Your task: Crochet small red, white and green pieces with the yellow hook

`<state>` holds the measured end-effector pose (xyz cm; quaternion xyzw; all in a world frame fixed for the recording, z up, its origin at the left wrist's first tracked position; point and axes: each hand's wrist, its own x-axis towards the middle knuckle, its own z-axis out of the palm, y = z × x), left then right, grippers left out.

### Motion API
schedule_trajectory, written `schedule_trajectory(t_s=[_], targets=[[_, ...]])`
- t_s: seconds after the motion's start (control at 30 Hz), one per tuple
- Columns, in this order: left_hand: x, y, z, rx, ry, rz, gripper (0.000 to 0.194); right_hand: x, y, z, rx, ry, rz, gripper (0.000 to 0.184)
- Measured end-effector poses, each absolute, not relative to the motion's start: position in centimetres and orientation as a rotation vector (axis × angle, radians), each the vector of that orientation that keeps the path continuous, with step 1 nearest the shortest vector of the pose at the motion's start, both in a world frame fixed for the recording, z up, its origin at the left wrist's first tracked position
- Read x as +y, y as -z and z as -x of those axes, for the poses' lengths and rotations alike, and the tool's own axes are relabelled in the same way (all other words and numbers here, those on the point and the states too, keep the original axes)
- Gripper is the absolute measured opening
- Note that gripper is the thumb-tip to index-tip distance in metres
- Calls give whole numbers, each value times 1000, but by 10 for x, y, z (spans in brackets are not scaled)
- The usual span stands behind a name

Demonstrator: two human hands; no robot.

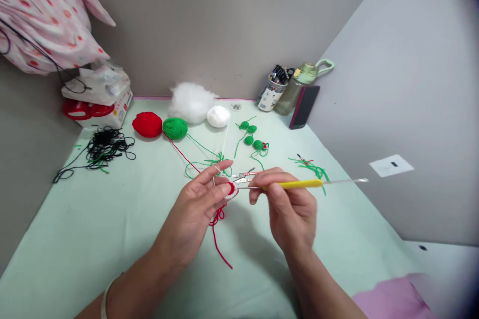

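At the centre of the pale green table cover, a small red-and-white crochet piece is pinched between the thumb and fingers of the left hand, which is closed on it with the index finger extended toward 1 o'clock. A red yarn strand is seen hanging from the piece toward 6 o'clock and trailing on the cover. At 3 o'clock of the piece, a crochet hook with a yellow grip is held by the right hand, whose fingers are curled closed on the grip; the metal tip is pointed at the piece, touching or just beside it, and which cannot be told. Small scissors are laid just behind the hands at 12 o'clock. Farther toward 11 o'clock, a red yarn ball and a green yarn ball are set side by side, with white stuffing and a white yarn ball near them. Small green crocheted pieces are placed at 12 o'clock, well apart from the hands. Black thread is tangled at 10 o'clock. A pen cup, a bottle and a phone are grouped at 1 o'clock against the wall.
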<state>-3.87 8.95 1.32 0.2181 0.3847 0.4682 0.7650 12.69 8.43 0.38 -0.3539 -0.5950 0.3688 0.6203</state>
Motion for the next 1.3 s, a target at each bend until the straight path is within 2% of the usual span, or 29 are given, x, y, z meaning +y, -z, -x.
schedule_trajectory(t_s=[0.1, 0.27, 0.47, 0.57, 0.7, 0.8, 0.9, 1.03, 1.1, 1.2, 1.3], targets=[[87, -14, 38, 858, -1025, -581, 43, 88, -2, -125, -1322, -1062, 753, 19], [83, -14, 36, 848, -1035, -633, 41, 87, 0, -123, -1326, -1074, 796, 18], [84, -13, 41, 901, -993, -648, 43, 90, -6, -123, -1122, -1247, 758, 22], [84, -12, 41, 901, -1000, -645, 41, 87, -6, -124, -1215, -1131, 786, 23], [82, -11, 39, 913, -1056, -651, 41, 77, 1, -127, -1680, -555, 876, 25], [82, -13, 38, 860, -1034, -548, 45, 73, 6, -128, -1871, -306, 916, 39], [86, -14, 37, 771, -959, -427, 46, 76, 4, -127, -1745, -380, 919, 31], [88, -14, 39, 810, -984, -476, 44, 86, -3, -126, -1364, -852, 834, 23], [86, -12, 39, 857, -1010, -565, 43, 89, -4, -124, -1321, -974, 807, 20], [82, -11, 38, 879, -1029, -645, 40, 87, -2, -120, -1465, -838, 855, 18], [81, -11, 36, 894, -1043, -598, 44, 79, 3, -117, -1622, -562, 932, 29]])
